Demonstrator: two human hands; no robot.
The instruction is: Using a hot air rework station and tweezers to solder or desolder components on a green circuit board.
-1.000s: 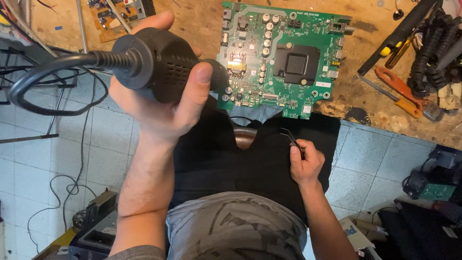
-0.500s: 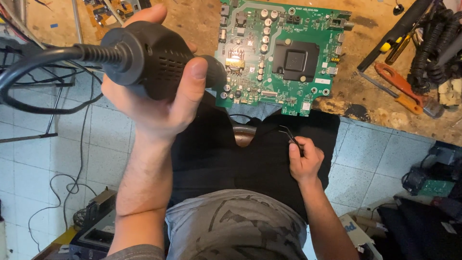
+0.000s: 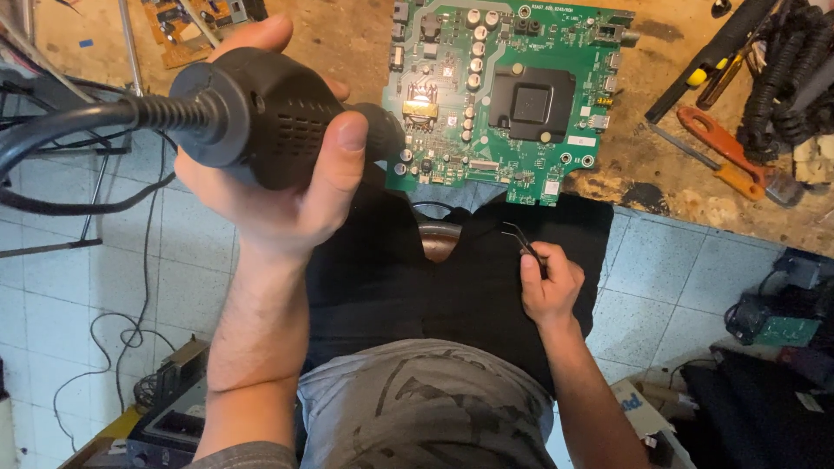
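Both grips closed: hot-air handle (image 3: 269, 117), tweezers (image 3: 521, 241).

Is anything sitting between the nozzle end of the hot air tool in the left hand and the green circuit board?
Nothing visible. The left hand holds the black hot air handpiece with its nozzle end right at the green circuit board, at its left lower edge. The right hand holds the tweezers below the board.

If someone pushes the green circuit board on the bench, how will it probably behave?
The green circuit board looks flat and stiff, so it would probably slide rather than roll or tip. Its near edge overhangs the workbench, so a push toward the person might drop it. The small upright parts seem fragile.
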